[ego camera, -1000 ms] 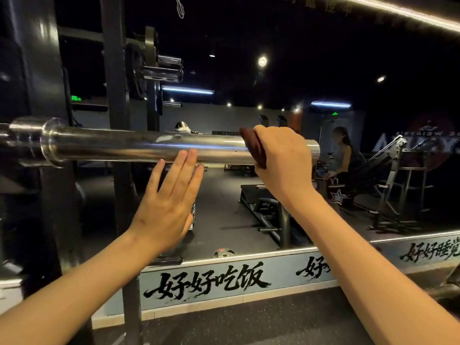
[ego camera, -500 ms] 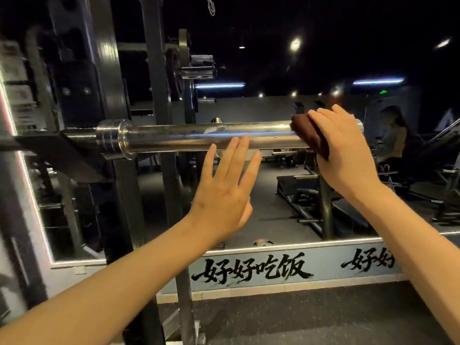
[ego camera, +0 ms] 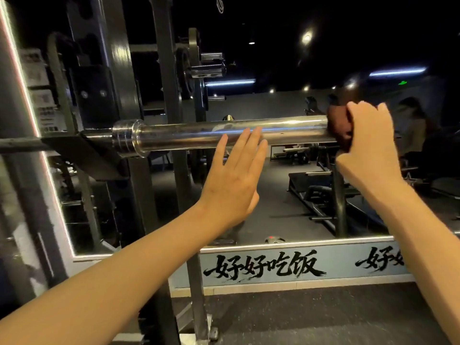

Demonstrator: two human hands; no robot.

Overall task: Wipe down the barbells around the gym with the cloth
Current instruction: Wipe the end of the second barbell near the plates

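Compared with half a second before, the right hand (ego camera: 368,150) and its cloth (ego camera: 338,128) had slid out to the very end of the barbell sleeve (ego camera: 224,135). The bare tip of steel that had shown past the knuckles was now covered. The view had also swung left, so the collar (ego camera: 132,138) and the rack upright (ego camera: 119,70) sat further toward the middle of the frame. The left hand (ego camera: 234,180) kept the same pose: flat, fingers straight and pressed together, raised just under the sleeve. Its fingertips overlapped the sleeve's lower edge; whether they touched the steel could not be told.

The right hand's fingers were curled over the top of the sleeve, gripping the dark reddish-brown cloth bunched around it. The barbell lay level, its thin shaft resting on a black hook (ego camera: 82,148) at the rack's left side and the thick sleeve reaching out to the right. The sleeve was polished chrome, streaked with dull smears and a thin blue reflected line.

Under the mirror (ego camera: 273,202) behind the bar ran a pale blue strip (ego camera: 189,270) with black brush characters reading 好好吃饭. A second phrase beginning 好好 was cut off by the right arm. Labels on the left post (ego camera: 37,78) were too blurred to read.
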